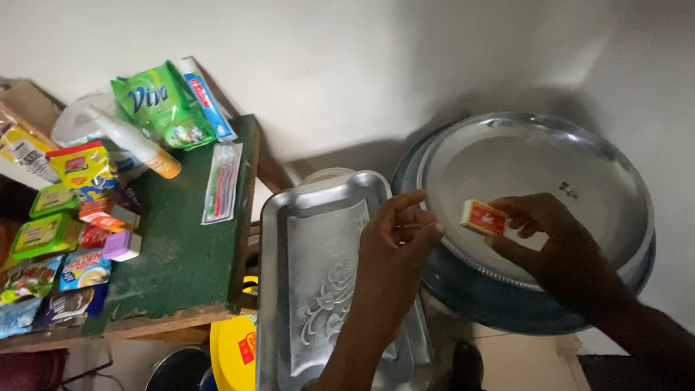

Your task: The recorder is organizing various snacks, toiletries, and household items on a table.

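My right hand (554,242) holds a small red and yellow matchbox (483,217) by its end, in front of a large round silver tray (579,156) that leans against the wall. My left hand (394,250) is raised beside it, fingers curled together and pinched near the matchbox; whether it holds a match I cannot tell. Below my left hand a rectangular embossed silver tray (315,275) stands upright.
A green wooden table (184,253) at the left carries a green sachet pack (163,105), a toothpaste box (208,98), packed toothbrushes (222,182), a white bottle with orange base (137,143) and several small packets. A yellow container (233,353) sits below.
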